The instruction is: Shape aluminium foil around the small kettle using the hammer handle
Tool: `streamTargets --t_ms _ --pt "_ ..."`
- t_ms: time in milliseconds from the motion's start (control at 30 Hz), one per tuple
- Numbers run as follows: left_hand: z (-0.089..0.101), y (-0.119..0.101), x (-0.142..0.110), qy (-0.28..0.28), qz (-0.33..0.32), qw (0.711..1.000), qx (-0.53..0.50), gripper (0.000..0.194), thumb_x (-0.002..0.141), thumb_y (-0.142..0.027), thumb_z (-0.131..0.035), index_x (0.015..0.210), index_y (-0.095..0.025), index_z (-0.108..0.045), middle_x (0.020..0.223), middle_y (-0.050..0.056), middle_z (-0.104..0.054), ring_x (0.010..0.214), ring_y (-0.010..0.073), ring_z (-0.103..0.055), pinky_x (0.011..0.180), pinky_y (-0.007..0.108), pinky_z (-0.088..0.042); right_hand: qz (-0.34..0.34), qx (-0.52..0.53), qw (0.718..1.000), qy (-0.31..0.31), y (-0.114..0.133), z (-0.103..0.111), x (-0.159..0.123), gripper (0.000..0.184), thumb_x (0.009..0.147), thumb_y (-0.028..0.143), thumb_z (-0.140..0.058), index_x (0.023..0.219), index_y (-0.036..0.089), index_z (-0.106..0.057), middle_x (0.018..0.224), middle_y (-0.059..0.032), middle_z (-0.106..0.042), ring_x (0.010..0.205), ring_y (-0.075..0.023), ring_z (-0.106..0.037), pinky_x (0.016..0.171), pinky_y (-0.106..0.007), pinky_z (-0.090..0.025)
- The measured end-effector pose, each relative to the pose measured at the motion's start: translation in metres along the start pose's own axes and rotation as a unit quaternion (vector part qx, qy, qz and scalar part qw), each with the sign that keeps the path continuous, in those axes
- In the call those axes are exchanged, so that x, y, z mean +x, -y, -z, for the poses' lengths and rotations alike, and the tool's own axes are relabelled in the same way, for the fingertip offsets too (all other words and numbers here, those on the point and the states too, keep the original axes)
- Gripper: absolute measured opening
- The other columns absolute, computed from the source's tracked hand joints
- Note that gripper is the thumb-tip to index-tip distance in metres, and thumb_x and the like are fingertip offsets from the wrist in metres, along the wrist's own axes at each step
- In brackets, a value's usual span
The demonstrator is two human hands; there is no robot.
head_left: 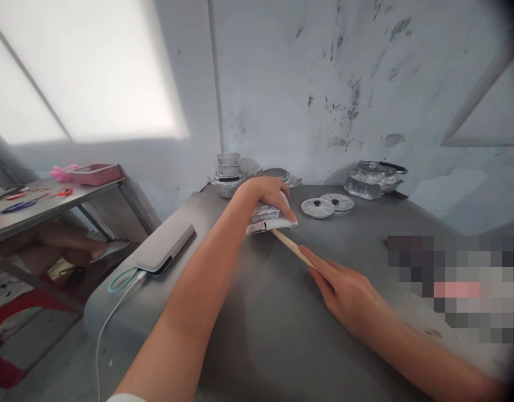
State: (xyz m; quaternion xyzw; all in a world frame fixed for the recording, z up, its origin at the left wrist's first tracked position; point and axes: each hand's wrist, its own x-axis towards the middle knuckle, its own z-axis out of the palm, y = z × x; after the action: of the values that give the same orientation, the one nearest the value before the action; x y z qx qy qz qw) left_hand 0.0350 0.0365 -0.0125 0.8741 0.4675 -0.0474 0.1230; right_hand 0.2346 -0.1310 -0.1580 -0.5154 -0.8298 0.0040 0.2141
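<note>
My left hand (pixel 275 195) reaches to the middle of the grey table, its fingers bent over a silvery bundle with a white edge (pixel 277 224). In my right hand (pixel 344 287) a thin wooden stick (pixel 291 244) is gripped between thumb and fingers. The stick's far end meets the bundle's underside; whether they are joined is hidden. Just beyond the bundle is a silvery pot (pixel 277 174), partly covered by my left hand. Two round lids, a nearer one (pixel 317 208) and a farther one (pixel 339 202), overlap to the right.
Stacked small metal pots (pixel 229 176) stand at the back left, a lidded pot (pixel 371 181) at the back right. A power bank (pixel 167 248) with a cable lies left. The side table (pixel 43 212) bears a pink basket (pixel 97 175) and blue scissors (pixel 20 206); a person's legs show below.
</note>
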Motion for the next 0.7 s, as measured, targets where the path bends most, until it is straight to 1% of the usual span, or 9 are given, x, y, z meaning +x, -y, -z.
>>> streamTargets --t_ms 100,267,467,567,600,633,667,700 --pt "0.000 0.000 0.000 -0.001 -0.002 1.000 0.002 0.085 0.047 -0.073 -0.072 0.123 -0.040 -0.054 0.137 -0.003 -0.046 0.118 0.0357 -0.046 0.085 0.037 -0.047 -0.002 -0.001 1.000 -0.008 0.000 -0.001 0.001 0.047 0.097 0.031 -0.030 0.144 0.026 -0.035 0.098 -0.0080 -0.067 0.084 -0.0226 -0.067 0.076 -0.038 -0.052" --pt "0.000 0.000 0.001 -0.004 0.009 1.000 -0.001 0.086 0.046 -0.074 -0.071 0.122 -0.039 -0.055 0.138 -0.002 -0.045 0.116 0.0355 -0.048 0.083 0.036 -0.048 0.001 -0.006 0.999 -0.040 0.003 0.001 0.000 0.048 0.097 0.030 -0.032 0.145 0.025 -0.033 0.096 -0.0082 -0.067 0.081 -0.0220 -0.067 0.073 -0.037 -0.053" --pt "-0.001 0.000 0.001 -0.009 0.012 1.000 -0.002 0.087 0.045 -0.074 -0.072 0.123 -0.040 -0.054 0.137 -0.002 -0.047 0.115 0.0354 -0.048 0.083 0.036 -0.048 -0.002 -0.014 1.000 -0.013 0.005 0.002 0.001 0.047 0.096 0.026 -0.032 0.143 0.023 -0.037 0.096 -0.0100 -0.069 0.083 -0.0235 -0.068 0.072 -0.037 -0.053" --pt "0.000 -0.002 -0.001 -0.016 0.016 1.000 0.002 0.089 0.045 -0.074 -0.072 0.124 -0.039 -0.054 0.136 -0.001 -0.048 0.115 0.0348 -0.049 0.083 0.035 -0.048 -0.004 -0.006 1.000 0.003 0.008 0.010 0.005 0.046 0.095 0.025 -0.033 0.141 0.021 -0.038 0.100 -0.0106 -0.069 0.083 -0.0234 -0.068 0.070 -0.034 -0.051" --pt "0.000 -0.003 -0.002 -0.017 0.020 1.000 0.003 0.089 0.044 -0.074 -0.072 0.124 -0.039 -0.054 0.136 -0.001 -0.049 0.115 0.0347 -0.049 0.083 0.035 -0.048 -0.010 0.003 1.000 0.018 0.010 0.014 0.007 0.044 0.094 0.024 -0.034 0.138 0.021 -0.042 0.100 -0.0100 -0.070 0.081 -0.0230 -0.069 0.068 -0.033 -0.050" --pt "0.000 -0.004 -0.002 -0.017 0.024 1.000 0.003 0.089 0.044 -0.074 -0.072 0.124 -0.039 -0.054 0.135 -0.001 -0.049 0.115 0.0346 -0.049 0.083 0.035 -0.048 -0.021 0.013 0.999 0.037 0.012 0.019 0.011 0.039 0.093 0.024 -0.036 0.130 0.020 -0.048 0.096 -0.0088 -0.071 0.077 -0.0224 -0.069 0.065 -0.031 -0.049" --pt "0.000 -0.005 -0.003 -0.017 0.028 0.999 0.003 0.090 0.044 -0.074 -0.072 0.124 -0.040 -0.054 0.135 -0.001 -0.049 0.115 0.0346 -0.049 0.084 0.035 -0.047 -0.032 0.023 0.997 0.068 0.014 0.024 0.015 0.032 0.092 0.024 -0.038 0.119 0.020 -0.056 0.088 -0.0075 -0.071 0.073 -0.0216 -0.069 0.062 -0.029 -0.047" --pt "0.000 -0.005 -0.003 -0.015 0.028 0.999 0.003 0.089 0.044 -0.074 -0.072 0.124 -0.040 -0.054 0.136 -0.001 -0.049 0.115 0.0346 -0.049 0.084 0.035 -0.047 -0.048 0.033 0.994 0.096 0.016 0.029 0.019 0.024 0.091 0.026 -0.041 0.102 0.020 -0.061 0.079 -0.0067 -0.071 0.068 -0.0209 -0.068 0.058 -0.027 -0.045"
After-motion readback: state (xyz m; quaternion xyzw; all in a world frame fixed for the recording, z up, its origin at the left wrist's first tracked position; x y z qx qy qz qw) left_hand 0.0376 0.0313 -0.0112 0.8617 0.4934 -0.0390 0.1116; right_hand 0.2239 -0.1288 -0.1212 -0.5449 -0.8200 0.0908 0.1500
